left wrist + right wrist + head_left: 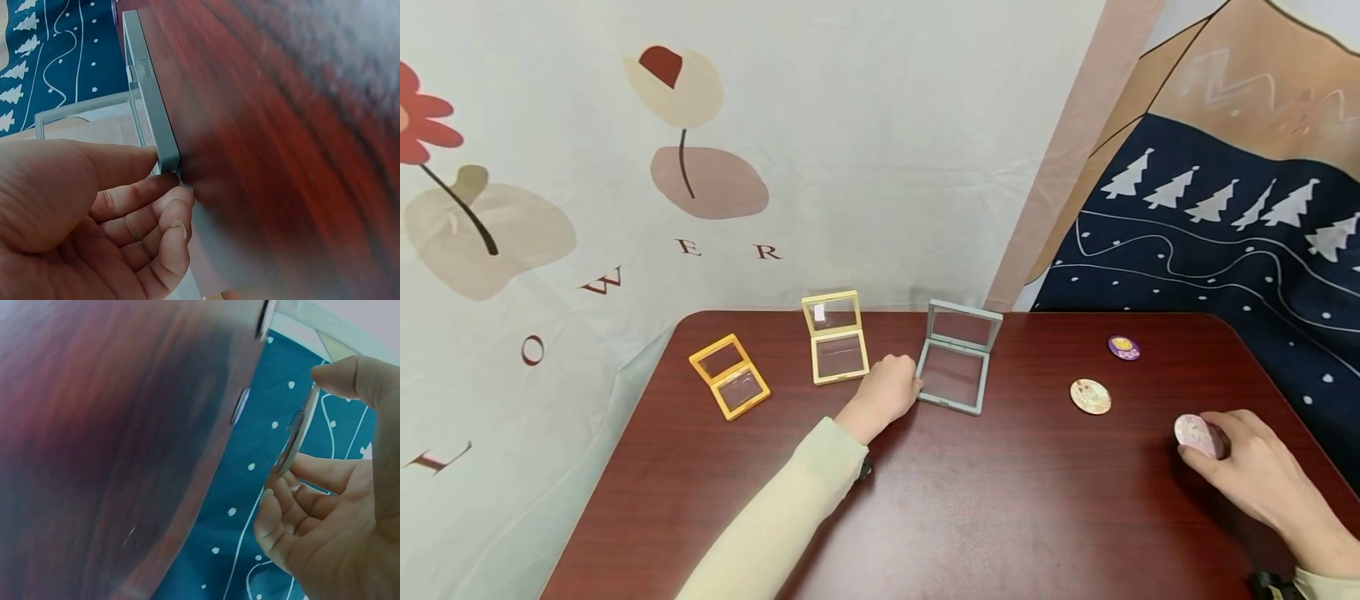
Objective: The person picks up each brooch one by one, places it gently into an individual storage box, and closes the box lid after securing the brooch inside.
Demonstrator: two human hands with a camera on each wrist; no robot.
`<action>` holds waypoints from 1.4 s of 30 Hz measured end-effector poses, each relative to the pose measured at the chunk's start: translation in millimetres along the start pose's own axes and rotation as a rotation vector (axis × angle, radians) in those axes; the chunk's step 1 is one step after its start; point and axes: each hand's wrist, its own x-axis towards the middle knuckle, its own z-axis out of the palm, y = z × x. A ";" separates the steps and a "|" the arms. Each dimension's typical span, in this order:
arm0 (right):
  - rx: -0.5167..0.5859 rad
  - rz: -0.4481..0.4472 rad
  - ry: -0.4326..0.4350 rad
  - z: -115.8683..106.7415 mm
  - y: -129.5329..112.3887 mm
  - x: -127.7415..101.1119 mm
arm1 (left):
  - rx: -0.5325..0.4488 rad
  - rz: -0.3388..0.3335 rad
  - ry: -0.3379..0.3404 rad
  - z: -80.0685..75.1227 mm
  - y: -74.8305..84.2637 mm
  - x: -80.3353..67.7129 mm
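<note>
My left hand pinches the near left corner of a grey-green hinged display case, thumb on top and a finger beneath. In the left wrist view the case's front edge shows side-on, with its clear-windowed lid raised. At the right of the table, my right hand grips a round pinkish badge by its rim. The right wrist view shows this badge edge-on, between thumb and fingers, with what looks like a pin on its back. It is held above the table.
On the table stand an open pale yellow case and an open orange-yellow case, left of the grey-green one. A cream round badge and a purple one lie at the right. A printed cloth hangs behind.
</note>
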 end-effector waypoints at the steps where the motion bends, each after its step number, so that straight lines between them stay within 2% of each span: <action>1: 0.011 -0.009 0.015 0.4 -2.5 0.7 | -0.001 -0.003 -0.003 0.2 0.6 -0.6; 4: 0.039 -0.022 0.045 0.7 -11.4 3.1 | -0.005 -0.012 -0.010 1.0 2.4 -2.3; 12: 0.067 -0.042 0.045 -1.8 -35.0 10.3 | -0.008 -0.039 -0.026 5.5 6.3 -7.6; 15: 0.079 -0.068 0.070 -2.1 -45.6 15.9 | -0.012 -0.049 -0.022 6.3 7.4 -10.0; 24: 0.128 -0.171 0.123 2.1 -76.0 32.7 | -0.043 -0.022 -0.028 9.0 14.0 -17.4; 29: 0.138 -0.213 0.121 7.9 -93.3 39.5 | -0.055 -0.020 -0.031 12.4 16.6 -20.9; 37: 0.199 -0.186 0.062 14.2 -117.9 45.8 | -0.075 -0.037 -0.034 13.8 19.4 -24.3; 42: 0.227 -0.233 0.096 20.9 -128.5 49.7 | -0.097 -0.043 -0.028 14.5 19.0 -26.2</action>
